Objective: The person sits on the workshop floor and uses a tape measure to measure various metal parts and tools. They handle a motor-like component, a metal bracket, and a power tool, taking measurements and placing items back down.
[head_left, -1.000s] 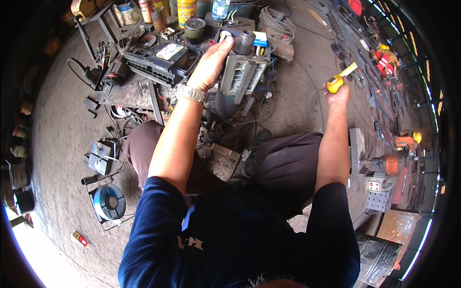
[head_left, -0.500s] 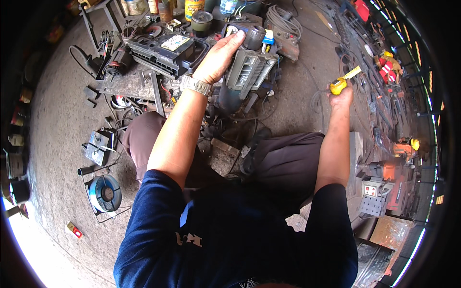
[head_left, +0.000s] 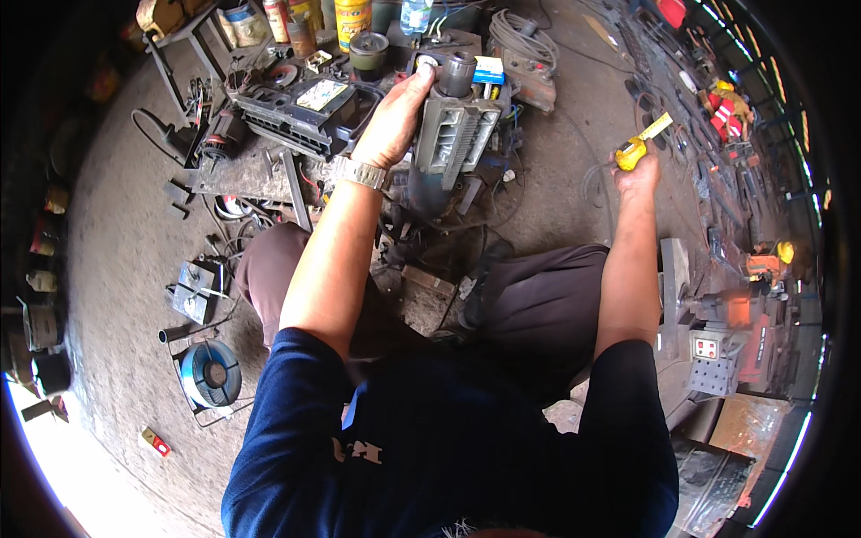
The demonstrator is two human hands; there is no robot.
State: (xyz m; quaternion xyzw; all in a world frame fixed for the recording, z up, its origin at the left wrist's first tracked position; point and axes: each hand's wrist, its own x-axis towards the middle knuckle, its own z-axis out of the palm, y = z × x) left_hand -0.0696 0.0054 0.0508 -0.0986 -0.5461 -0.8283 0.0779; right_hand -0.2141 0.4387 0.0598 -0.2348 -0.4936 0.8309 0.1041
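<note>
My left hand [head_left: 395, 121], with a metal watch on its wrist, is closed against the left side of a grey finned metal part [head_left: 453, 134]. Its thumb points up near the top, while the other fingers are mostly hidden. A dark cylinder [head_left: 457, 73] stands at the upper end of that part. Out to the right, my right hand [head_left: 638, 170] grips a yellow tape measure [head_left: 630, 153]. A short length of yellow blade [head_left: 657, 125] sticks out of it, toward the upper right.
A black plastic case [head_left: 309, 112], an olive can [head_left: 369, 54] and a blue-and-white box [head_left: 488, 70] surround the part. Coiled cable [head_left: 520, 38] lies beyond. A blue wire reel [head_left: 211, 374] is on the floor at left. Metal pieces and tools line the right side.
The whole view has shifted and turned slightly. Both hands keep their holds, the left on the finned part and the right on the tape measure.
</note>
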